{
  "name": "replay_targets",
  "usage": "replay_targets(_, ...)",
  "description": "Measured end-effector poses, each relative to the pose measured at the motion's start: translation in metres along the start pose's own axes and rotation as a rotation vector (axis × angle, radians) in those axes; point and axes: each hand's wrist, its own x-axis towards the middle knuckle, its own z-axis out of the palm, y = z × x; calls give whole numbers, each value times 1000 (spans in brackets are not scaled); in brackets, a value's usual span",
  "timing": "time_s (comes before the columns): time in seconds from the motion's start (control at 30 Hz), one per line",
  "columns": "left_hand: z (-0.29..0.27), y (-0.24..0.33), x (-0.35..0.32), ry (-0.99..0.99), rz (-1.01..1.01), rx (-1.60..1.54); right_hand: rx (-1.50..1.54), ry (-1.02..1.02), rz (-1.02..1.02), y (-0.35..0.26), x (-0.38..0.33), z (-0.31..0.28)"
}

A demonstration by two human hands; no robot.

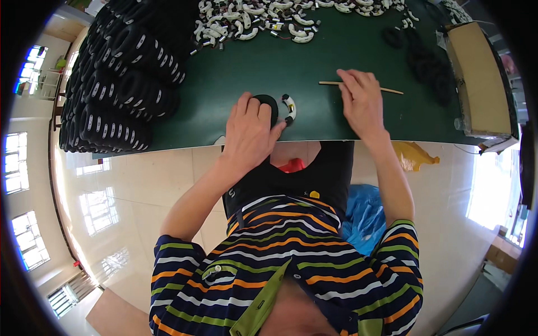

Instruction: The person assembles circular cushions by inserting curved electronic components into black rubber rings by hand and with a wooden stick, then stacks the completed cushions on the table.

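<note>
My left hand (pixel 249 129) is at the near edge of the table, its fingers curled over a black round piece (pixel 271 103) that lies partly hidden under them. Its thumb reaches toward the lower end of a white curved piece with black ends (pixel 291 106), just right of the round piece; whether they touch I cannot tell. Farther right, my right hand (pixel 363 103) is closed over a thin wooden stick (pixel 392 91), which sticks out on both sides of the fingers. The stick lies roughly level, left to right.
Black rings with white marks (pixel 120 89) are stacked high at the table's left. A heap of white curved pieces (pixel 246 22) lies at the back of the green table (pixel 314 61). Dark rings (pixel 428 67) and a cardboard box (pixel 476 78) are at right. A blue plastic bag (pixel 364 215) lies below.
</note>
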Motion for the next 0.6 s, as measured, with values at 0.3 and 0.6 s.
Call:
replay_targets(0.3, -5, -12, 11, 51, -173, -181, 259, -438, 314, -74, 8, 20)
replay_targets(0.6, -4, -21, 19, -146, -454, -606, 753, -333, 465, -74, -3, 30)
